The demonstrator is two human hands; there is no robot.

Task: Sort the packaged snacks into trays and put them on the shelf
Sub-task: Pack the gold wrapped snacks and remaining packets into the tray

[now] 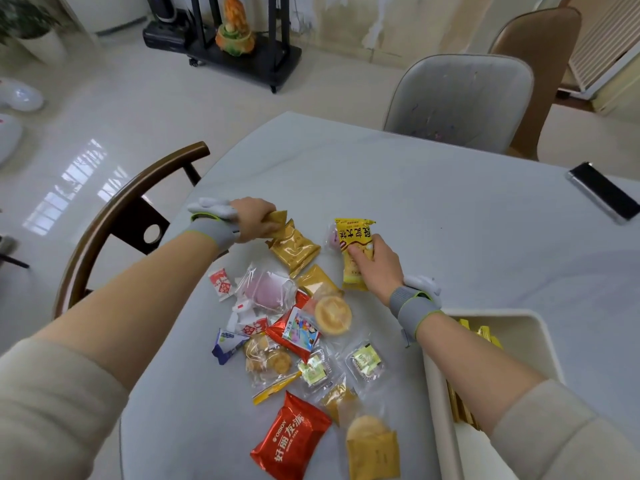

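Several packaged snacks lie in a pile on the pale table (433, 202). My left hand (254, 220) grips the top corner of a gold snack packet (294, 247) at the pile's far side. My right hand (372, 263) holds a yellow packet (355, 237) with red print, lifted on end. A cream tray (446, 410) at the lower right holds several gold packets (481, 336), partly hidden by my right forearm. A red Orion packet (289, 439) lies nearest me.
A black phone (604, 192) lies at the table's right edge. A dark wooden chair (114, 216) stands at the left, a grey chair (457, 102) at the far side, a brown chair (543, 64) behind it. No shelf is in view.
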